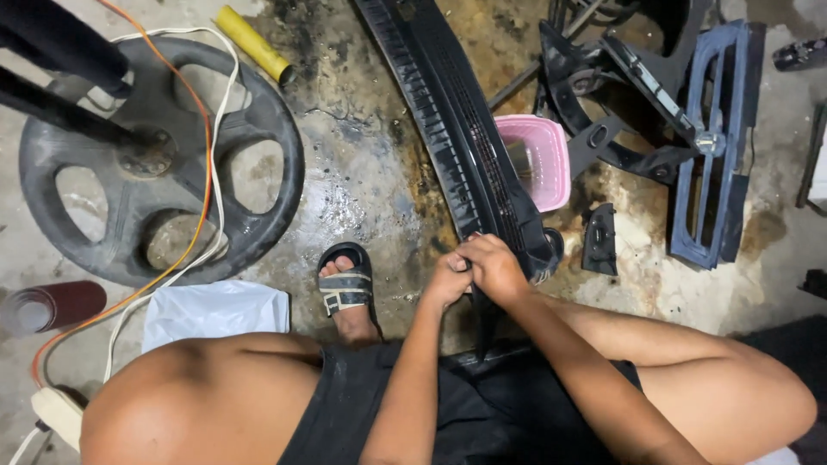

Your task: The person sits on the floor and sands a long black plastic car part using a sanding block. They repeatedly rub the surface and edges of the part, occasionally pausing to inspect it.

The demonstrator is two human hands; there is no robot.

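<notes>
A: The fingers of the left hand (448, 277) are curled shut around the near end of the long black plastic grille panel (452, 129). The right hand (495, 265) sits just beside it, its fingers also closed on that same end, pinching at the edge.

B: So both hands work one spot?

A: Yes, touching each other, right where the panel comes down toward the lap. The panel runs away from the person across the floor (362, 181), its far end at the top of the head view.

B: How far along does it look?

A: Hard to judge. The panel looks whole and nothing lies loose under the hands, so I'd say the fiddling at this end is under way, not finished. What the fingertips actually grip is too small to tell.

B: And around them?

A: A pink plastic basket (543, 159) lies against the panel's right side. Beyond it sit black trim brackets (612, 129) and a blue-grey slatted frame (719, 146). To the left lies a black wheel-shaped piece (164, 164) with orange and white cables (207, 181) draped over it, a yellow tube (254, 43) above, a white plastic bag (215, 310) below. A sandalled foot (346, 288) rests between.

B: The room?

A: Bare concrete floor, wet and stained with rust and oil; a workshop, by the look.
</notes>
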